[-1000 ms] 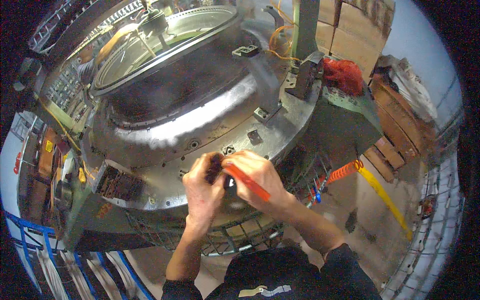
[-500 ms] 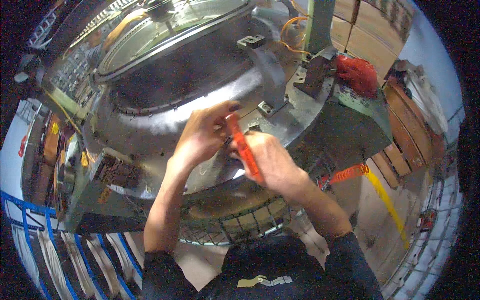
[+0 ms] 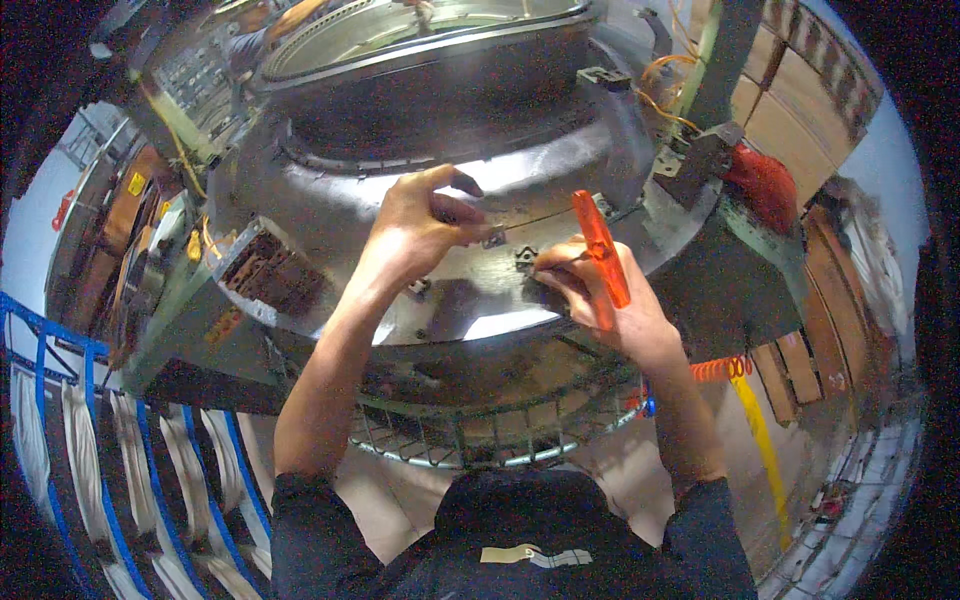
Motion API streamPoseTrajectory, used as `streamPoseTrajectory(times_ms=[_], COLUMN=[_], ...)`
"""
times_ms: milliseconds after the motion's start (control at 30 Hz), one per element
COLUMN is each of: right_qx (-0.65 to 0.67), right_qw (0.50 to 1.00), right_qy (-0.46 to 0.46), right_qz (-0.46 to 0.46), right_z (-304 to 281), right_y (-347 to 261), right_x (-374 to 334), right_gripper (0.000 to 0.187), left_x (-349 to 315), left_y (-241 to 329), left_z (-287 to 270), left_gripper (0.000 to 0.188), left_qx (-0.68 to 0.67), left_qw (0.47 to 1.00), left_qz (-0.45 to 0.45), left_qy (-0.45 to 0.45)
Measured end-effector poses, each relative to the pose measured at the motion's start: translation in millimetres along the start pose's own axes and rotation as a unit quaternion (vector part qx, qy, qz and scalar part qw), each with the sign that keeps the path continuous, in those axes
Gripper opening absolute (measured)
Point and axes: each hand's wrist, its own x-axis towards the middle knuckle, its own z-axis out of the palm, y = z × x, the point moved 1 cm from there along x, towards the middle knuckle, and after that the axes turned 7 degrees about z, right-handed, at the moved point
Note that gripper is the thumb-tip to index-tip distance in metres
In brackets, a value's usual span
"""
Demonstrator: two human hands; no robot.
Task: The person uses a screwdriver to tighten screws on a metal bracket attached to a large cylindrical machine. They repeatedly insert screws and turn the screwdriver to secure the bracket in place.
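A slim orange hand tool [image 3: 603, 255], whose working end I cannot make out, stands up across my right hand [image 3: 635, 300]. That hand is closed round it, with its fingertips bent close to a small metal block [image 3: 525, 257] on the shiny metal machine plate [image 3: 455, 300]. My left hand [image 3: 405, 230] hovers over the plate, its fingers apart and curved to the right. One of its fingertips looks dark. Beneath its lower fingertips sits another small metal piece [image 3: 495, 238]; whether they touch it I cannot tell.
Behind my hands rises the machine's dark round drum [image 3: 440, 105]. A rusty block [image 3: 265, 265] stands at the plate's left, a red bundle [image 3: 762, 188] at the right. Below runs a curved wire guard [image 3: 480, 440]. Cardboard boxes [image 3: 800, 115] and an orange coiled hose [image 3: 720, 369] are at right.
My hands, close together before, have drawn apart; the right has gone to the right with the orange tool. The left hand's fingers have spread. The view has shifted, too.
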Motion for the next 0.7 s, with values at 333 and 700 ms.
streamPoseTrajectory(times_ms=[333,700], right_qx=[-0.021,0.02], right_qw=[0.994,0.999], right_qy=[0.03,0.024], right_qz=[-0.103,-0.035], right_z=[3.0,1.5], right_y=[-2.2,-12.3], right_x=[6.6,21.6], right_gripper=[0.013,0.007], left_x=[-52.8,-83.0], left_y=[-19.1,-40.1], left_z=[-49.6,-34.8], left_gripper=[0.044,0.051], left_qx=[0.062,0.069], left_qw=[0.995,0.983], left_qz=[0.054,0.169], left_qy=[0.058,-0.002])
